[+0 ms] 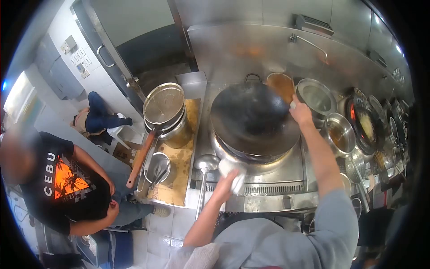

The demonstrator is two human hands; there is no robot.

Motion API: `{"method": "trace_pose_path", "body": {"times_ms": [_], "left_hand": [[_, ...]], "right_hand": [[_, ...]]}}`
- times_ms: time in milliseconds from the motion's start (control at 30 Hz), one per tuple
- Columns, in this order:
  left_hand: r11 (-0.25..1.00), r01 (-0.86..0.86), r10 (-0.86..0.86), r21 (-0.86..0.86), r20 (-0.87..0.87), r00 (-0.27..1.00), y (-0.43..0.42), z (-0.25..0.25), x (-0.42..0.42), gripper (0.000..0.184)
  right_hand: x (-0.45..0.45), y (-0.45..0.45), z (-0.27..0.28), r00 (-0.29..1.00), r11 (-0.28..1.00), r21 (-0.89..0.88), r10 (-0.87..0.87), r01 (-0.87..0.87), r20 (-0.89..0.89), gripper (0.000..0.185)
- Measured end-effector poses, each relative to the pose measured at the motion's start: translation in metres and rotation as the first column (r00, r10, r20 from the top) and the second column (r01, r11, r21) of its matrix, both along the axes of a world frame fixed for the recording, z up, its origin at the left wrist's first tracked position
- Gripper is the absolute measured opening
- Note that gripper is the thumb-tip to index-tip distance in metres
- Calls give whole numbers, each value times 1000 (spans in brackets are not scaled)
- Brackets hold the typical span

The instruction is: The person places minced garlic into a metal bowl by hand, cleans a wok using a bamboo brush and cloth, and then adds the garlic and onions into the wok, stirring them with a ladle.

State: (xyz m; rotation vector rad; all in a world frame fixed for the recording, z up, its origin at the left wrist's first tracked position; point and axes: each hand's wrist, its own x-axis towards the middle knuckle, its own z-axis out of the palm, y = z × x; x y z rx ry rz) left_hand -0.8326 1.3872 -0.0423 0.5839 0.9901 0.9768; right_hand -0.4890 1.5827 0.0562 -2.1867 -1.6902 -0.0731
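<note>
A large dark wok (255, 116) sits on the round burner of the steel stove. My left hand (227, 181) is closed on a white cloth (233, 175) at the wok's near left side. Up at the wok's far right side, my right hand (300, 110) is closed round a thin handle-like piece beside a brown, round item (281, 86); the exact grip is partly hidden. A steel ladle (207, 163) lies left of the cloth, its handle pointing toward me.
At left, a strainer (164, 104) rests on a pot (178, 136), near a small container (157, 168). Steel pots (317, 97) (339, 134) and another wok (366, 123) with food stand right. A person in a black shirt (74, 184) stands left; another person's legs (101, 116) show behind.
</note>
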Motion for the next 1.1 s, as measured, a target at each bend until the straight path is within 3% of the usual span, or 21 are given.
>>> {"method": "trace_pose_path", "body": {"times_ms": [67, 133, 233, 267, 300, 333, 367, 400, 433, 467, 533, 600, 633, 667, 700, 800, 867, 933, 1000, 1067, 1100], "left_hand": [[995, 32, -28, 92, -40, 999, -34, -13, -38, 43], [993, -24, 25, 116, -5, 1000, -64, -26, -71, 49], [997, -76, 76, 25, 1, 997, -101, -22, -107, 50], [993, -112, 113, 27, -36, 993, -114, -9, -113, 49], [988, -151, 154, 38, -75, 985, -121, -3, -121, 48], [986, -166, 167, 12, -71, 983, -129, -7, -134, 49], [984, -180, 178, -18, -66, 982, -138, -15, -146, 50], [980, -194, 192, -46, -54, 980, -146, -21, -154, 51], [978, -203, 202, -35, -33, 979, -151, -28, -160, 51], [982, -176, 172, -62, -63, 983, -156, -33, -166, 50], [987, -128, 118, -92, -113, 987, -159, -48, -177, 49], [992, -120, 102, -45, -295, 950, -161, -56, -176, 46], [996, -82, 64, -32, -381, 922, -161, -51, -173, 45], [999, -40, 27, -17, -465, 885, -156, -48, -172, 45], [998, 50, -25, 35, -508, 861, -155, -57, -177, 44], [986, 163, -132, 44, -400, 907, -158, -54, -189, 44], [935, 313, -352, -167, -329, 876, -160, -61, -207, 43], [848, 408, -489, -338, -206, 848, -169, -85, -222, 39], [869, 436, -487, -234, -251, 836, -143, -96, -220, 32], [906, 418, -423, -66, -208, 882, -54, -111, -210, 29], [905, 414, -424, -98, -113, 899, -69, -126, -214, 28]], "right_hand": [[-11, 13, -23, 984, 967, 229, -75, 111, -160, 62], [-34, 9, -28, 990, 987, -160, -16, -6, -138, 67], [-87, -37, -14, 920, 727, -571, 236, -381, -314, 74], [-102, -63, 18, 886, 651, -613, 233, -448, -400, 75], [-88, -61, 10, 803, 496, -634, 307, -594, -512, 75], [-63, -60, 5, 650, 377, -533, 509, -757, -564, 75], [-48, -68, 34, 714, 324, -640, 234, -697, -660, 78], [-23, -58, 35, 815, 345, -739, 201, -579, -544, 75], [12, -38, 26, 842, 464, -735, 465, -494, -273, 75], [46, -19, 17, 801, 611, -695, 592, -378, 85, 74], [18, -11, 41, 901, 965, -254, 163, -62, 402, 70], [-8, 1, 24, 976, 998, -48, 41, -31, 216, 64], [-21, 9, 6, 983, 989, -147, 14, 13, 181, 61], [-25, 19, -29, 956, 945, -318, 158, -74, 248, 62], [-59, -2, -25, 956, 882, -460, 218, -107, 197, 60], [-92, -47, -14, 851, 658, -555, 284, -508, -441, 67], [-85, -73, 23, 696, 462, -587, 97, -665, -712, 70], [-56, -74, 48, 900, 493, -797, -60, -349, -431, 66], [-44, -71, 45, 965, 775, -620, 239, -125, 104, 51], [-55, -21, 57, 968, 940, -262, 242, -219, 60, 64], [-81, -22, 61, 964, 884, -392, 264, -256, -33, 67]]}}
